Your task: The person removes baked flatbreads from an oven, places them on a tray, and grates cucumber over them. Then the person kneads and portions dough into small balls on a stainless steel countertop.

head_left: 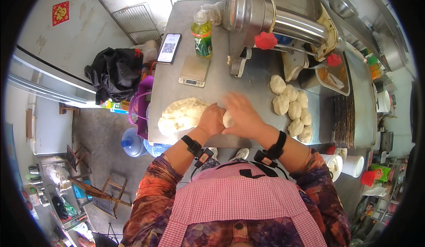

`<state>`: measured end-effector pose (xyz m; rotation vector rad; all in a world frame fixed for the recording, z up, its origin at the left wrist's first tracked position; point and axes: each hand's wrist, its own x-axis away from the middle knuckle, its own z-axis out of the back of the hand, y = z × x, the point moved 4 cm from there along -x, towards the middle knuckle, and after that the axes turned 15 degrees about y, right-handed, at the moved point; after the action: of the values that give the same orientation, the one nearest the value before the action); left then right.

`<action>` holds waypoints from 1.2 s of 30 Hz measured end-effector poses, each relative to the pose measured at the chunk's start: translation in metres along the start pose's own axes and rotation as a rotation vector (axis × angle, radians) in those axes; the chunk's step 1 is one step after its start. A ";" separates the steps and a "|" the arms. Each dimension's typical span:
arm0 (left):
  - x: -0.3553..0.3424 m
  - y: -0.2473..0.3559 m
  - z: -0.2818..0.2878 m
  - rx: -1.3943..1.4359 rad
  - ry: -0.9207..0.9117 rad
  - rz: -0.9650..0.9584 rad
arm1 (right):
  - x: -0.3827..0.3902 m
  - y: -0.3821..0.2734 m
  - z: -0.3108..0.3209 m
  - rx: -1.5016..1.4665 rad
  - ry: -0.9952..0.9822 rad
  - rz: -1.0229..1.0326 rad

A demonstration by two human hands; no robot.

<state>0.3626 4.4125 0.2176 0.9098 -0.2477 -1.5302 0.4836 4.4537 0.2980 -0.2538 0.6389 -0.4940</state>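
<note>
Near the front edge of the steel table, a small pale dough piece (227, 119) shows between my two hands. My left hand (211, 120) is closed against it with bent fingers. On its other side my right hand (242, 117) curves over the piece, thumb low beside it; motion smears its fingertips. Just left of my left hand lies a large, lumpy mass of dough (180, 114). Several rounded dough balls (294, 108) sit in a cluster to the right, apart from my right hand.
Beyond the dough mass are a small digital scale (195, 71), a green bottle (202, 36) and a phone (169, 48). A metal roller machine (283, 25) stands at the back right. Stacked trays (361, 114) are at the right, and a purple basket (144, 101) is beside the table's left edge.
</note>
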 end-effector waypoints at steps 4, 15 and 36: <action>-0.003 0.000 -0.002 -0.177 0.003 -0.104 | -0.005 -0.011 -0.030 0.057 -0.208 -0.024; -0.012 -0.007 -0.011 -0.245 -0.090 -0.112 | 0.031 -0.007 -0.012 -1.116 -0.584 -1.351; -0.117 -0.122 0.075 -0.272 0.157 0.373 | 0.037 0.054 -0.007 -0.561 -0.016 -0.843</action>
<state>0.2115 4.5184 0.2354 0.7161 -0.0854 -1.1101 0.5245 4.4804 0.2539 -1.0806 0.6286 -1.1125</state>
